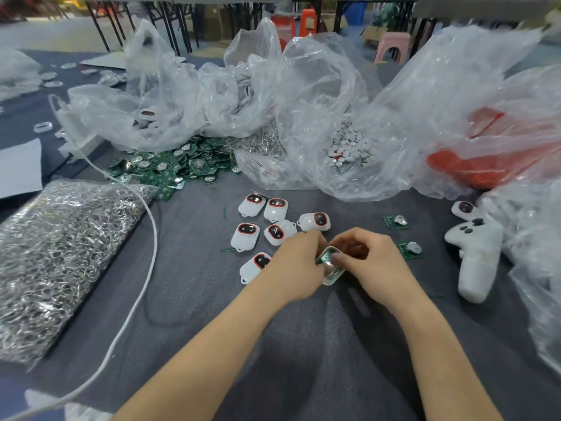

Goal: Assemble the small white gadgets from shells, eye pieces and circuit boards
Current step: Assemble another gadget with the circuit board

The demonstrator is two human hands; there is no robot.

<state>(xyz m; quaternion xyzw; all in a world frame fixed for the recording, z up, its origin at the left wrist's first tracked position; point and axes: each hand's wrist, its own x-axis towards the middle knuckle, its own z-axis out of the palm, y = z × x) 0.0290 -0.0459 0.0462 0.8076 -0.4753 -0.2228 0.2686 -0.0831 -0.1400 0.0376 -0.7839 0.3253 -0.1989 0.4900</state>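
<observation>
Two hands met over one open shell (330,277) near the middle of the desk (194,275), a little toward its near edge. The left hand (296,268) pinched the shell's left rim, fingers curled round it. The right hand (368,262) was curled on the other side, a fingertip pressing the green circuit board (322,257) lying inside.

To seat the board well, I judged, it should go in flat and square to the shell walls, with pressure spread evenly (a tilted board would likely jam or flex).

Six closed gadgets (245,237) lay just left of the hands, and two spare boards (396,221) to their right. Toward the far edge a clear bag (349,165) held small white round pieces. Beside it a heap of boards (182,165) lay straight on the desk, in no container. At the left edge a bag of metal rings (60,253) was packed full. A red bag (485,159) sat inside clear plastic at the far right corner; its contents could not be told.
</observation>
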